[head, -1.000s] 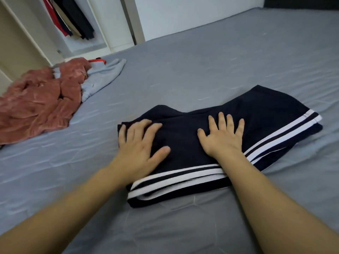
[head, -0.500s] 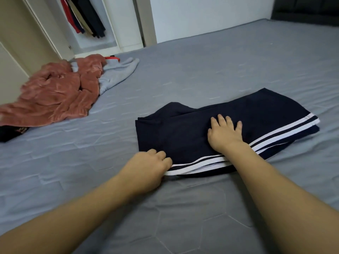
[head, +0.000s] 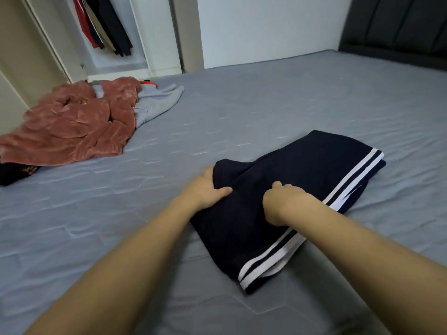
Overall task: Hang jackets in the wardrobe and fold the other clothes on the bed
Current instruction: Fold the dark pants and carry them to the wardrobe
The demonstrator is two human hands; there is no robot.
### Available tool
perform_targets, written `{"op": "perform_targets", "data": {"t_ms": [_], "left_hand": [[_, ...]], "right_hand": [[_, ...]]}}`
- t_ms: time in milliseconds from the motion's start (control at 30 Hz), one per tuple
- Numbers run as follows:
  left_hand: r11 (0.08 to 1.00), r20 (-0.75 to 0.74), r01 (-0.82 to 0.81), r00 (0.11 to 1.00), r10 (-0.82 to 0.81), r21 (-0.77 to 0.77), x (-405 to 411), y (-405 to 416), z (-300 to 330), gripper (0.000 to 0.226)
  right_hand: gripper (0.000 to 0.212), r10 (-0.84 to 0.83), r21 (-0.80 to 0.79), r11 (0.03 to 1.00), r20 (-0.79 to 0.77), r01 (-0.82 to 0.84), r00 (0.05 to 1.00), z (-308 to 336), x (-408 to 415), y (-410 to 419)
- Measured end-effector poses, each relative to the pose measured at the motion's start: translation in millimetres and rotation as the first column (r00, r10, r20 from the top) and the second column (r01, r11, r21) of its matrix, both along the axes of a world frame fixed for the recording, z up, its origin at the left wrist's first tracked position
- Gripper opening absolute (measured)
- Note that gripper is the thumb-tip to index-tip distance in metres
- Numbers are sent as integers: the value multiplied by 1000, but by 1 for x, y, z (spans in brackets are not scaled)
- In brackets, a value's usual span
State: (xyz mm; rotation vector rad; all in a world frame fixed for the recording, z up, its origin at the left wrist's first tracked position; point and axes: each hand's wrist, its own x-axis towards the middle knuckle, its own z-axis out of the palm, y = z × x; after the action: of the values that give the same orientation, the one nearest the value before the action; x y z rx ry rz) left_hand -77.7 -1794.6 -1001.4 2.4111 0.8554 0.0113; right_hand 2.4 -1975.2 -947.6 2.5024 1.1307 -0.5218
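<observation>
No text, label, brand, number or sign can be read anywhere on the clothes, bed or wardrobe.

Shorts [head: 302,180] lay on bed [head: 266,105] under both hands; clothes pile [head: 72,126] far left of left hand [head: 208,189], wardrobe [head: 116,32] behind.

Two bare forearms, no sleeves in view; left hand [head: 205,189] and right hand [head: 283,201] without gloves, rings or watch; short, unpainted nails where visible.
</observation>
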Motion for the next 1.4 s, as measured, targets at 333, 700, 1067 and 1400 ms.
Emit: {"op": "perform_targets", "data": {"t_ms": [333, 700, 1067, 1400], "left_hand": [[990, 43, 127, 991, -125, -59, -65, 37, 18, 64], [834, -170, 263, 907, -385, -485, -298, 127, 80, 109], [958, 254, 170, 961, -110, -231, -246, 137, 70, 21], [930, 433, 13, 887, 158, -367, -46, 85, 81, 26]], "right_hand": [[43, 154, -461, 848, -258, -262, 954, 6, -140, 39], [21, -120, -330, 937, -601, -110, 790, 48, -237, 114], [45, -208, -175, 978, -846, 112, 491, 69, -176, 102], [41, -128, 157, 791, -903, 592, 410, 58, -7, 15]]}}
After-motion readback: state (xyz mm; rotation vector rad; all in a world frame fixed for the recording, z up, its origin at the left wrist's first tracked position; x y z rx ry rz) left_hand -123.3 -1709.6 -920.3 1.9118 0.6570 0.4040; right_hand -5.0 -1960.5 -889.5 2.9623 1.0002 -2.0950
